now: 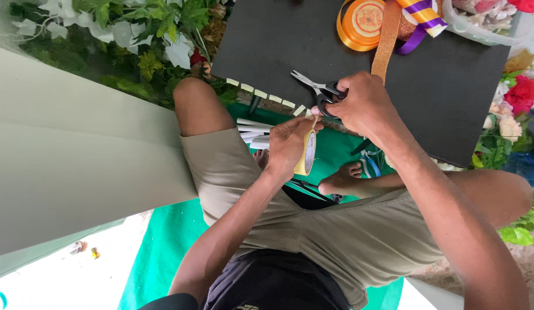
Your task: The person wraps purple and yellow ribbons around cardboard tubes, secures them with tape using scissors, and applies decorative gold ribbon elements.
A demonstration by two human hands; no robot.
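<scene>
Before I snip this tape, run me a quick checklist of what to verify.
1. Left hand grips the tape roll: ok.
2. Right hand in the scissors handles: ok.
3. Blades open: ok.
4. Tape between the blades: not ok, the blades point away over the black board.
5. Left fingertips clear of the blades: ok.
6. Cut strips lined up on the board edge: ok.
</scene>
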